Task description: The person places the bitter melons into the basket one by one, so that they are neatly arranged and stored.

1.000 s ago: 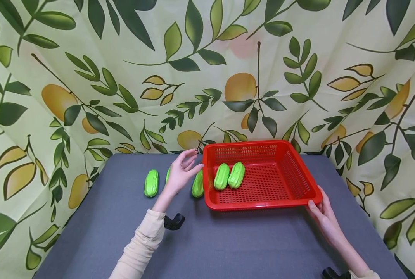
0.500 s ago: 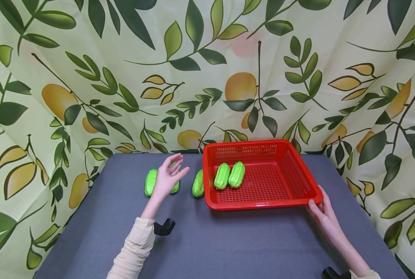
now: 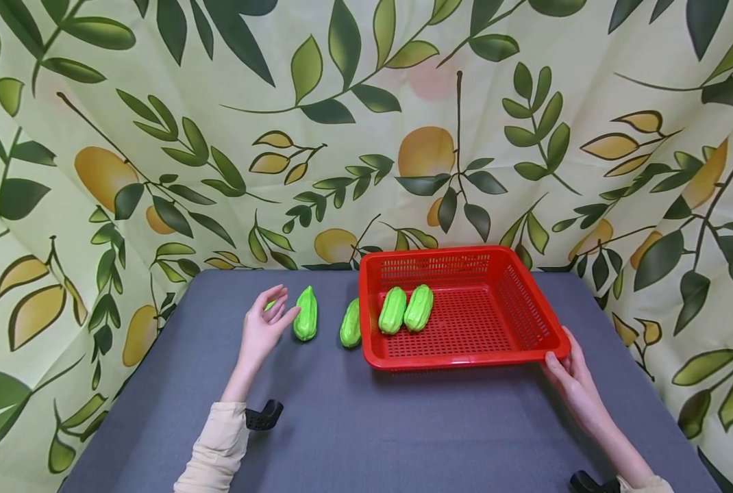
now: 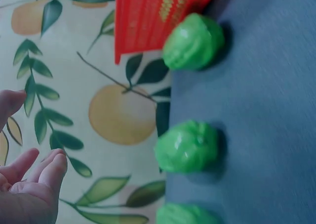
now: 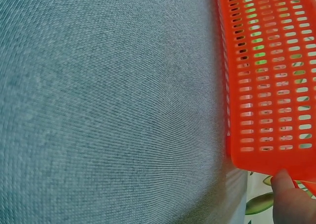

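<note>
In the head view my left hand [image 3: 264,325] hovers over the left part of the table with relaxed fingers, holding nothing. A bright green, ridged, gourd-like vegetable [image 3: 270,305] is mostly hidden behind it. Just right of the hand lies a second green vegetable [image 3: 305,315], and a third one [image 3: 350,324] sits against the basket's left side. Two more green vegetables [image 3: 392,311] lie side by side inside the red plastic basket [image 3: 465,359], at its left end. My right hand [image 3: 571,373] grips the basket's near right corner, thumb on the rim [image 5: 261,167].
A grey cloth [image 3: 403,431] covers the table. Behind and at both sides hangs a leaf-and-fruit patterned curtain [image 3: 354,150]. A black wrist camera mount [image 3: 264,415] sticks out from the left sleeve [image 3: 215,445].
My left hand has moved left, away from the basket, and slightly toward me. It uncovers the middle loose vegetable and now covers the leftmost one. The right hand and basket stay put.
</note>
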Motion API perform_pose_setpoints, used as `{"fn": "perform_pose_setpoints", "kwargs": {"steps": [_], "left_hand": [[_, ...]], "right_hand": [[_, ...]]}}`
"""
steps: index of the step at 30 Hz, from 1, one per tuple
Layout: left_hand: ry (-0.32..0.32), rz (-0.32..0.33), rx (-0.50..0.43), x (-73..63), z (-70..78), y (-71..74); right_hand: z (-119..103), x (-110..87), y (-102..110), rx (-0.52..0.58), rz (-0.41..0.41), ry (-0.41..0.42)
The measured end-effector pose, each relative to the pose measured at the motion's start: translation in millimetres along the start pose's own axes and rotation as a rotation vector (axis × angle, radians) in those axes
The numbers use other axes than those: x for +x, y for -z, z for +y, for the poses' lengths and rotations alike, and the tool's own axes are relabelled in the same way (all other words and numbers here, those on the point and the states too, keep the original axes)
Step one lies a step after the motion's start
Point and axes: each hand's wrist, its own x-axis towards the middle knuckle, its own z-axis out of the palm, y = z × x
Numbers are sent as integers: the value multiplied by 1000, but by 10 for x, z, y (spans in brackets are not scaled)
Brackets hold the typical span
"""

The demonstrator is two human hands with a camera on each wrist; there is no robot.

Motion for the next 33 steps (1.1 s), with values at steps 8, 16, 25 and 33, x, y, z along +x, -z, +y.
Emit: {"fn": "perform_pose_setpoints", "kwargs": {"steps": [8,16,25,33], "left_hand": [[47,57,50,-61,-127,206],[68,123,57,-90,-238,305],[137,204,117,-61,-391,343],[202,200,234,-16,-578,362]], "right_hand": [[-6,-9,-10,5,-2,12],[-17,-2,-10,-16,-2,1],[7,-3,10,-19,0,-2],[18,-3,14,-13,0,3]]}}
